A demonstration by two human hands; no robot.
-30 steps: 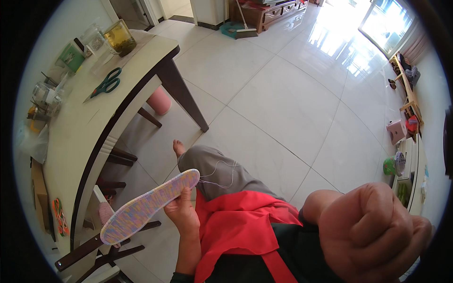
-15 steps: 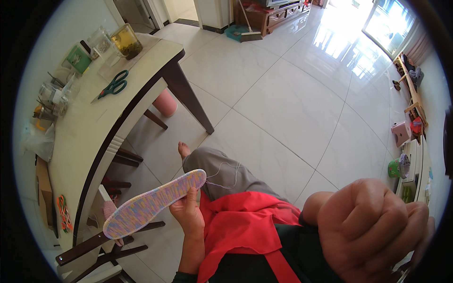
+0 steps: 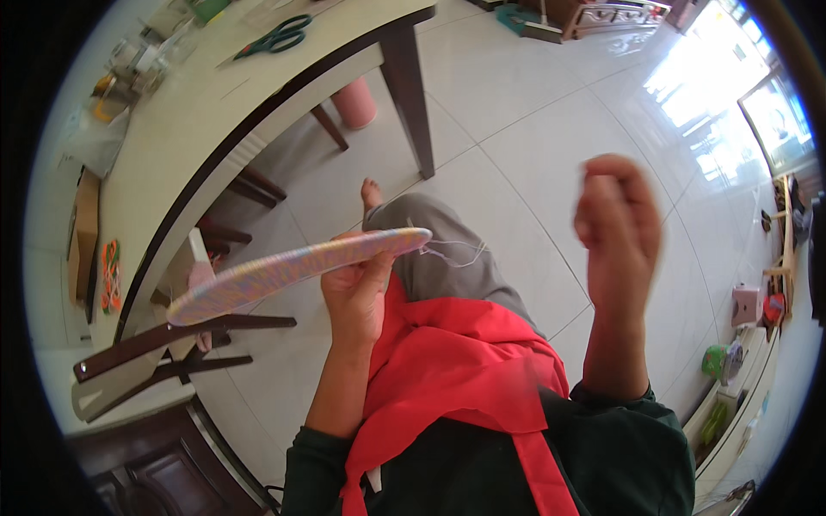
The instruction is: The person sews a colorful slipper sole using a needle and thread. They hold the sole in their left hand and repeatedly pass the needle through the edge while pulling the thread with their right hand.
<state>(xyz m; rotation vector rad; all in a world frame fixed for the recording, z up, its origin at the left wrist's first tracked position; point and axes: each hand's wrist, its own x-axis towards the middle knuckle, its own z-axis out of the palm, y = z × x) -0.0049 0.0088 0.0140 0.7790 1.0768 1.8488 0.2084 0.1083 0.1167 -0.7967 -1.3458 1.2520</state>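
Pinching the insole in the left hand, now tipped nearer edge-on — swinging the curled right hand forward, cannot tell if around anything — leaving thread slack.

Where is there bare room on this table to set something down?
The middle of the table looks bare, bordered by scissors above and orange-green cords below. Its left side is crowded with containers and a plastic bag. Open floor also shows between your gray trousers and blurred right hand.
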